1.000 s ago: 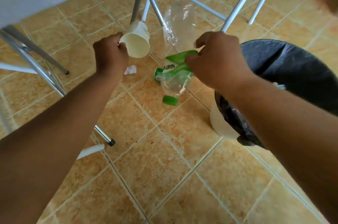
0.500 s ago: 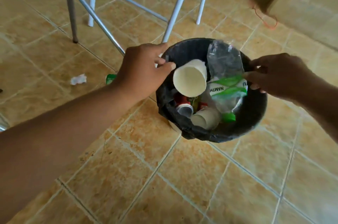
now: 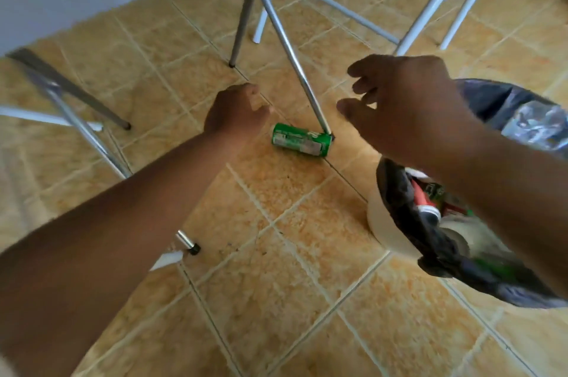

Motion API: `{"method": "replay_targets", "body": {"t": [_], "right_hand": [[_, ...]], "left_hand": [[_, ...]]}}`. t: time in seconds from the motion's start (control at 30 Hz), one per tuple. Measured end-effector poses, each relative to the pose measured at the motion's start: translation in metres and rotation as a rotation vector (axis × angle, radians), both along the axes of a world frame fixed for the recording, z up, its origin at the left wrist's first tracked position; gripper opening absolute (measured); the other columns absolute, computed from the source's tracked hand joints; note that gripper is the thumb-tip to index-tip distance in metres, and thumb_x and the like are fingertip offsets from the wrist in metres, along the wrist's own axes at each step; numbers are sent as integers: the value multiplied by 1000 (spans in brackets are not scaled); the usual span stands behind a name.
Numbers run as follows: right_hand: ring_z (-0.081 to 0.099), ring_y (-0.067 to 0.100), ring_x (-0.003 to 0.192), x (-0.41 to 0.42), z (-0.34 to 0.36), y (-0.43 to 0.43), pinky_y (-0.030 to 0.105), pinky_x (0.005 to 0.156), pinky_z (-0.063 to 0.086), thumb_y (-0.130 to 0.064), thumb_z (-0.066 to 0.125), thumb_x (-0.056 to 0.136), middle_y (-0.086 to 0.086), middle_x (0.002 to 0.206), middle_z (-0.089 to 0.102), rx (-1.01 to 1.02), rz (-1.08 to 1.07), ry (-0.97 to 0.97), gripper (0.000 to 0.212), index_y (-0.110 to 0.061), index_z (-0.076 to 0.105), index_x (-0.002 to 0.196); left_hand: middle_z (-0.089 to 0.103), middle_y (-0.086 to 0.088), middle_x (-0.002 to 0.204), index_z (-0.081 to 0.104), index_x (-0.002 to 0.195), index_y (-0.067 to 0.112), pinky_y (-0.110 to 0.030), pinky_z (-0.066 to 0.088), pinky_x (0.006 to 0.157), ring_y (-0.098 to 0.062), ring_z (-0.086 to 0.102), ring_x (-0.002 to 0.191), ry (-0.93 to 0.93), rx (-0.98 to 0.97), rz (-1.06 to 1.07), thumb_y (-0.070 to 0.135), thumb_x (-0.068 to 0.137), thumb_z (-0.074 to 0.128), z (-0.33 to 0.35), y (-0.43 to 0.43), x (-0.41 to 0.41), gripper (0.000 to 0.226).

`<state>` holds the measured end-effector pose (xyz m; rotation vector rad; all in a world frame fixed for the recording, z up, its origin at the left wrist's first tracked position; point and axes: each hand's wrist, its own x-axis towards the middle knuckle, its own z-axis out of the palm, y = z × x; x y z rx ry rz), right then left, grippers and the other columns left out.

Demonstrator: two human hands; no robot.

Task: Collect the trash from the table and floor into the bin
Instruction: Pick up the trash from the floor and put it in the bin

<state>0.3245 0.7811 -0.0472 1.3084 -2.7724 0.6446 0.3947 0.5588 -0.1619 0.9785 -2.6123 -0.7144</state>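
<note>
While the bin (image 3: 385,223) already holds a bottle (image 3: 534,127) and other litter, a green can (image 3: 299,140) lies on the floor (image 3: 276,284) against a desk leg (image 3: 295,69), uncollected. Right hand (image 3: 408,106) grip apart, empty; left hand (image 3: 236,112) grip curled, contents unclear.

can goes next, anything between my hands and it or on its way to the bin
Nothing between the left hand or right hand and the can. A table leg stands at its right end, toward the bin.
</note>
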Motion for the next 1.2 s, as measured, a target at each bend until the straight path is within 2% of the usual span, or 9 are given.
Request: {"method": "replay_targets", "body": {"t": [0.17,0.27,0.37,0.5,0.63,0.77,0.9,1.03,1.2], "right_hand": [[55,23,78,1,-56,-104,30,63,47,-25,60,88,10,102,57,313,-15,-102,25,-12,61,109],[64,30,92,-7,-95,-138,33,64,47,-17,59,84,11,104,60,440,1,-112,20,-10,63,103],[61,33,106,-20,-139,-148,38,76,51,-20,61,82,10,112,61,572,-42,-163,30,-11,63,111],[46,34,125,-31,-190,-148,53,97,41,-27,57,86,11,131,51,678,-259,-259,53,-9,46,134],[46,37,121,-26,-206,-137,54,96,37,-23,60,85,13,127,53,692,-145,-60,53,-9,45,134],[52,38,112,-20,-208,-130,51,91,41,-15,62,85,14,122,48,636,-103,-65,48,-6,49,130],[53,38,107,-11,-208,-123,44,85,42,-18,66,82,16,120,49,587,-110,-61,53,-8,46,129],[50,37,107,1,-199,-115,44,86,40,-24,66,80,14,114,58,518,-124,-27,51,-14,45,126],[53,34,103,13,-164,-108,42,81,40,-29,67,78,12,109,60,421,-84,39,51,-17,48,124]], "left_hand": [[59,-19,127,57,127,7,-36,44,97,-33,54,119,-239,4,58,36,84,63,-57,-67,12,52],[56,-20,126,55,126,4,-38,43,97,-37,53,119,-331,2,17,26,85,61,-93,-87,18,47],[40,-18,146,42,139,3,-36,32,107,-34,38,134,-383,20,-94,18,88,63,-118,-98,14,58],[13,-10,160,17,152,12,-41,20,117,-31,12,146,-443,-29,-237,20,92,58,-142,-107,-4,72],[46,-16,135,39,141,10,-43,38,104,-36,43,126,-428,-137,-269,18,88,61,-152,-108,-12,58],[46,-17,125,61,117,9,-46,47,91,-39,50,110,-418,-227,-125,7,87,59,-153,-102,-11,30],[45,-18,120,61,113,10,-44,51,87,-37,56,99,-453,-281,-62,6,85,62,-156,-97,-1,28],[60,-13,115,65,119,22,-39,53,88,-31,61,103,-576,-300,-100,15,90,56,-151,-96,7,31],[64,-14,112,67,113,11,-38,51,85,-31,62,103,-586,-341,-121,7,89,54,-142,-79,18,27]]}}
